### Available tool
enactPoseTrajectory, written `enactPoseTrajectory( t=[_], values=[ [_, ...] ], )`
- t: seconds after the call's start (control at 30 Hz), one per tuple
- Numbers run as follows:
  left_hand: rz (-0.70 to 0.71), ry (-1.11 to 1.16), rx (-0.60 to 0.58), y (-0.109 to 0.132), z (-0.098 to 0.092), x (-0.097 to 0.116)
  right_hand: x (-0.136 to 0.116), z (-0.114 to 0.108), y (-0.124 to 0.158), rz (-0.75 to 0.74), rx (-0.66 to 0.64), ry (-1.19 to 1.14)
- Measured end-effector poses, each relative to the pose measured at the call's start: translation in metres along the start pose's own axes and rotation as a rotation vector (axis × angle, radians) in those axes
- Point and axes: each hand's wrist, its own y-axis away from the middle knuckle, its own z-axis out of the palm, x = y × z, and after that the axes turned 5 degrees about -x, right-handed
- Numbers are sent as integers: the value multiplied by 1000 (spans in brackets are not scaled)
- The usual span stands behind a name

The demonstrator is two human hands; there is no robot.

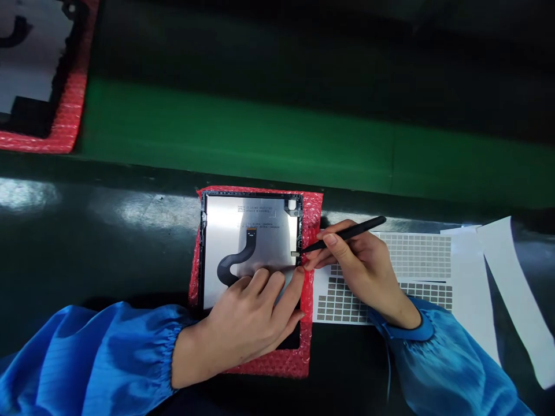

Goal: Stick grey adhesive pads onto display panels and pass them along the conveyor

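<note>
A tablet screen assembly with a silvery back (pixel 223 222) and a black frame lies on red bubble wrap (pixel 313 208). A curved black flex cable (pixel 243 257) runs over its metal back. My left hand (pixel 249 318) rests across the lower part of the assembly, palm down with fingers apart, its index finger reaching the right edge. Black tweezers (pixel 353 230) are gripped in my right hand (pixel 366 266). Their tip is at a small pale rectangular piece (pixel 295 253) on the frame's right edge; whether the tips pinch it I cannot tell.
White sheets with rows of small grey rectangular stickers (pixel 418 254) lie partly under my right hand. Strips of white paper (pixel 515 300) are at the far right. Beyond the green band (pixel 260 138), another screen assembly (pixel 34 69) sits on red bubble wrap at upper left.
</note>
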Motion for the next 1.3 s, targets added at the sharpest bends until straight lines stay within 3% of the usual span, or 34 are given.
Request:
enactPoseTrajectory(
  t=[0.83,1.3],
  values=[
    [-6,16,33,-5,1,-1,-2,1,0,20,9,10],
    [-48,-1,-31,-10,-3,1,1,-1,0,6,26,85]
  ],
)
